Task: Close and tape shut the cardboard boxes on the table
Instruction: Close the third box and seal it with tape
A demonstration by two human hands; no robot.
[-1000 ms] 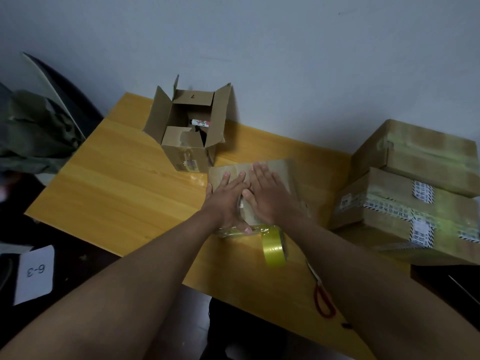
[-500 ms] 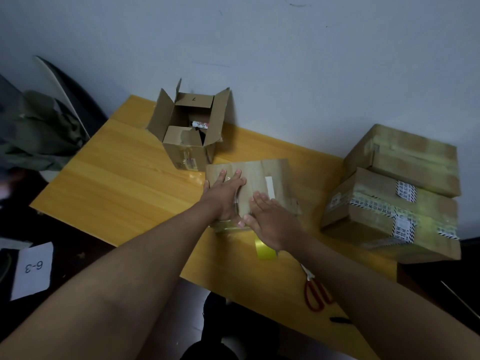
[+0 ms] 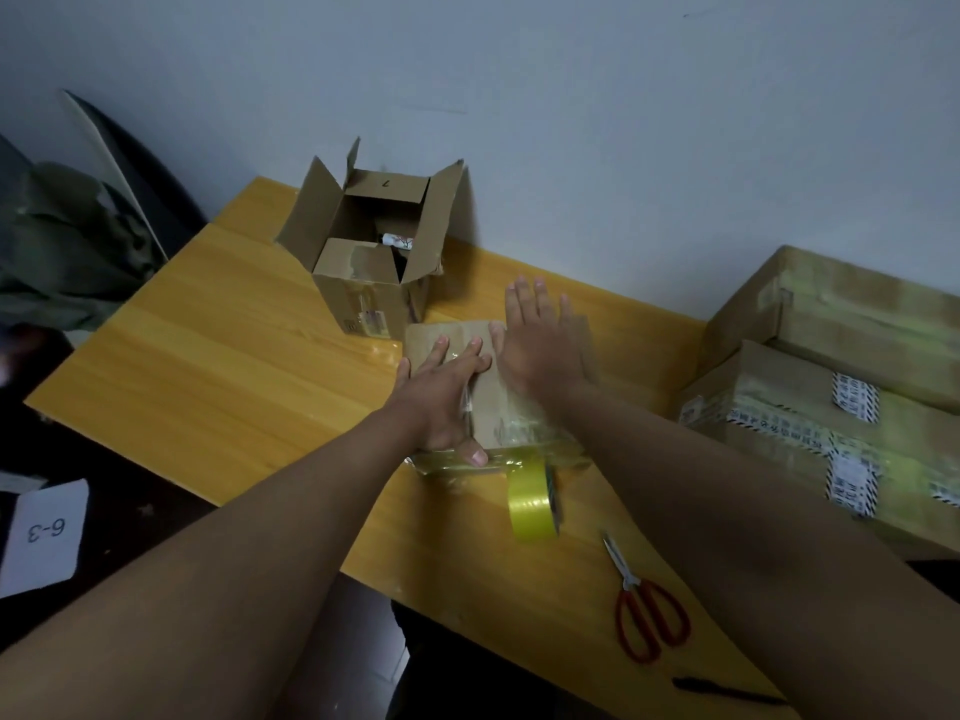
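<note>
A small closed cardboard box point(image 3: 491, 407) lies flat in the middle of the yellow wooden table point(image 3: 218, 366), with clear tape along its top and near edge. My left hand point(image 3: 441, 392) presses flat on its left half, thumb at the near edge. My right hand point(image 3: 540, 340) lies flat with straight fingers over its far right part, fingertips past the far edge. A yellow tape roll point(image 3: 532, 498) stands on edge just in front of the box, its strip still joined to the box. Behind stands an open cardboard box point(image 3: 374, 252) with its flaps up.
Red-handled scissors point(image 3: 649, 610) and a black pen point(image 3: 727, 691) lie near the table's front right. Two taped boxes point(image 3: 831, 397) are stacked at the right. A white card marked 6-3 point(image 3: 44, 535) and dark green cloth point(image 3: 67, 262) are left of the table.
My right hand has slid from the box's near edge across the top to its far side. My left hand has stayed pressed on the left half.
</note>
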